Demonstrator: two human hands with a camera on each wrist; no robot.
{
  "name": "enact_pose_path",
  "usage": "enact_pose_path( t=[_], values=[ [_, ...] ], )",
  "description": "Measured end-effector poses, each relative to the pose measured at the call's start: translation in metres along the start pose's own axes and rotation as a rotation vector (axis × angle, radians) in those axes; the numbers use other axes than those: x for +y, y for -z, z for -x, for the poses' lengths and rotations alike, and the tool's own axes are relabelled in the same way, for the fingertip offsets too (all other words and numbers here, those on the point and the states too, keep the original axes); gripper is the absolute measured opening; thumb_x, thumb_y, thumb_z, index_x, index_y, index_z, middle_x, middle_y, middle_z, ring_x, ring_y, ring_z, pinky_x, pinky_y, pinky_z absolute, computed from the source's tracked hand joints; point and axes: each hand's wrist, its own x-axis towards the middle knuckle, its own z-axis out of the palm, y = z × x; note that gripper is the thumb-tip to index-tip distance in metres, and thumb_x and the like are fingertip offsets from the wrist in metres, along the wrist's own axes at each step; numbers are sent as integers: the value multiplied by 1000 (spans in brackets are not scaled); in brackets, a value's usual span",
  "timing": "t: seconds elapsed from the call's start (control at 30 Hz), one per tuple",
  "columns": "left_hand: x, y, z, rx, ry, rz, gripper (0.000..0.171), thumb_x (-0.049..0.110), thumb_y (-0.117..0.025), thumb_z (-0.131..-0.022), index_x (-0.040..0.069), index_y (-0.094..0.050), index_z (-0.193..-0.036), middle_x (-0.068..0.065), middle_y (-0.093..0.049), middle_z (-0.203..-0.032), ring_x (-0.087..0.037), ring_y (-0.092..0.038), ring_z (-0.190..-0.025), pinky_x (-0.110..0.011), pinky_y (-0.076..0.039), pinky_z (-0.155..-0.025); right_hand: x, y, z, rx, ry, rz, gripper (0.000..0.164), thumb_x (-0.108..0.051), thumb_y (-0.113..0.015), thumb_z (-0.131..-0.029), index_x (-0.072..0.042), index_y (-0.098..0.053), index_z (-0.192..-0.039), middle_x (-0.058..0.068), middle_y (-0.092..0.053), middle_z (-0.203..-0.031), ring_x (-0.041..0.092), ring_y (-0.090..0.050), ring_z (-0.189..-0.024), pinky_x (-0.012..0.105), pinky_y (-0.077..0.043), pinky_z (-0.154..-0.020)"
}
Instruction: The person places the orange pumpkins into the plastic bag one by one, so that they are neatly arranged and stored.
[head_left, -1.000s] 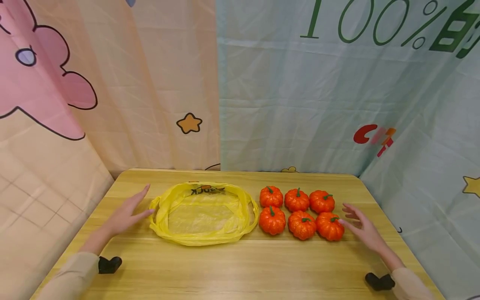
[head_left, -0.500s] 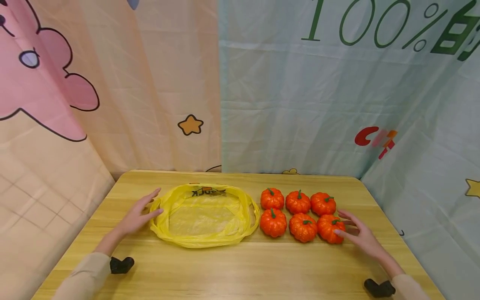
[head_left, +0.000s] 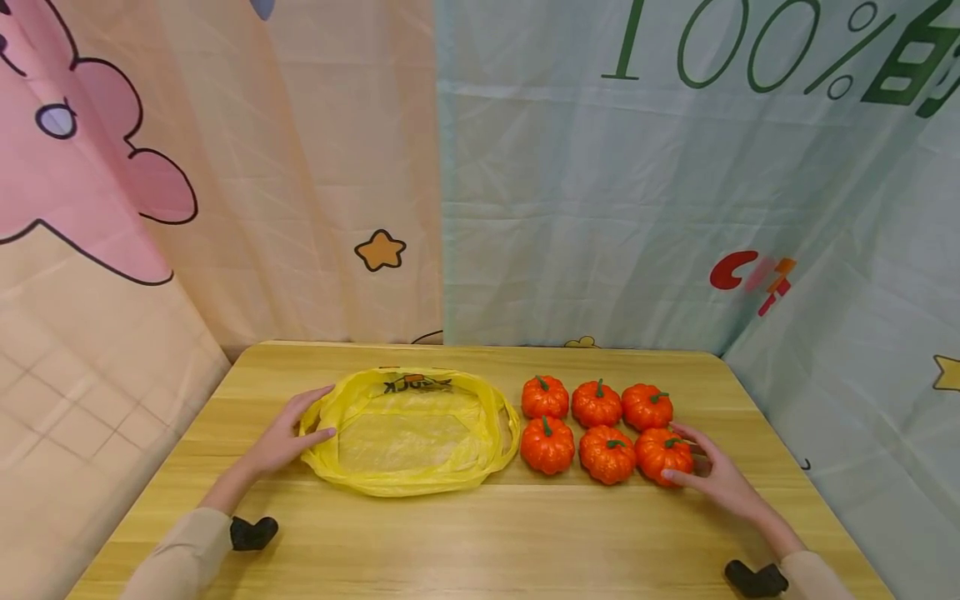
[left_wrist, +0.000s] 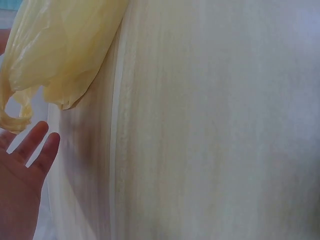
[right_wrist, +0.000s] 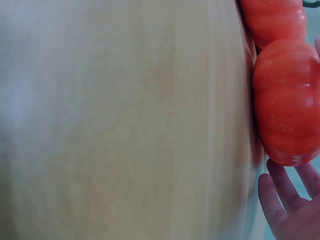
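Your surface [head_left: 480, 542], its near edge cut off, carries a yellow bag [head_left: 405, 483] left of centre toward the far edge, and six orange pumpkins [head_left: 597, 405] between it and the right edge. Your left hand [head_left: 285, 437] is loosely spread at the bag's left rim, cropped in the left wrist view; your right hand [head_left: 717, 473], fingers outstretched, straddles the near-row pumpkin [head_left: 662, 457] closest to the right edge, which partly hides them. The bag's dark lettering [head_left: 417, 383] is hard to make out.
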Motion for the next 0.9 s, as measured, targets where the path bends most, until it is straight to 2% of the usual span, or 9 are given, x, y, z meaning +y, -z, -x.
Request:
enact_pose_path(
  t=[0.3, 0.33, 0.4, 0.47, 0.53, 0.63, 0.8, 0.87, 0.9],
  values=[
    [-4, -3, -2, -3, 46, 54, 70, 23, -68, -89, 7, -33, -148, -29, -28, -149, -52, -22, -136, -73, -20, -102, 2, -2, -1, -6, -31, 8, 71, -12, -74, -82, -2, -39, -142, 23, -44, -137, -14, -45, -97, 18, -48, -77],
    [-4, -3, -2, -6, 49, 69, 69, 22, -67, -89, 7, -34, -148, -28, -28, -149, -51, -23, -136, -66, -24, -108, 2, -2, -1, -8, -35, 7, 71, -12, -74, -82, -2, -38, -142, 23, -43, -137, -14, -45, -97, 18, -48, -76],
    [-6, -3, -2, -5, 36, 109, 66, 19, -67, -90, 7, -36, -147, -26, -30, -148, -45, -26, -135, -43, -32, -113, 2, -2, -1, -12, -41, 5, 71, -12, -75, -82, -2, -38, -142, 23, -43, -137, -13, -45, -97, 18, -48, -76],
    [-6, -3, -2, -5, 10, 151, 63, 15, -67, -89, 5, -38, -145, -25, -33, -147, -33, -31, -134, -19, -37, -105, 2, -2, -1, -15, -46, 2, 71, -12, -75, -82, -2, -38, -142, 23, -43, -137, -12, -46, -97, 18, -48, -77],
    [-7, -4, -2, -5, -10, 173, 61, 13, -67, -88, 4, -41, -143, -23, -35, -145, -15, -33, -132, -2, -32, -93, 2, -1, -1, -20, -51, 0, 71, -12, -74, -82, -2, -38, -142, 23, -43, -138, -12, -46, -97, 18, -48, -77],
    [-7, -4, -3, -3, -17, 194, 61, 12, -69, -87, 4, -43, -142, -23, -37, -145, -3, -32, -127, 0, -31, -91, 2, -1, -1, -30, -59, -7, 70, -13, -74, -83, -2, -38, -142, 23, -42, -138, -12, -47, -96, 18, -48, -77],
    [-8, -5, -4, -16, 17, 201, 64, 15, -70, -87, 5, -42, -143, -23, -36, -145, -24, -33, -131, 0, -32, -90, 2, -1, -1, -36, -59, -11, 70, -13, -74, -83, -2, -38, -142, 23, -42, -139, -12, -49, -96, 18, -48, -78],
    [-9, -5, -4, -19, 15, 201, 64, 15, -70, -87, 5, -42, -143, -24, -35, -146, -19, -32, -132, 0, -31, -91, 2, -2, -1, -38, -58, -9, 70, -13, -74, -83, -3, -38, -142, 23, -42, -139, -13, -48, -96, 18, -48, -78],
    [-9, -6, -4, -19, 15, 200, 64, 16, -70, -87, 6, -42, -143, -24, -35, -146, -13, -32, -132, 1, -29, -92, 2, -2, -1, -39, -58, -8, 70, -13, -74, -83, -3, -38, -142, 23, -42, -139, -13, -48, -96, 18, -48, -78]
  ],
)
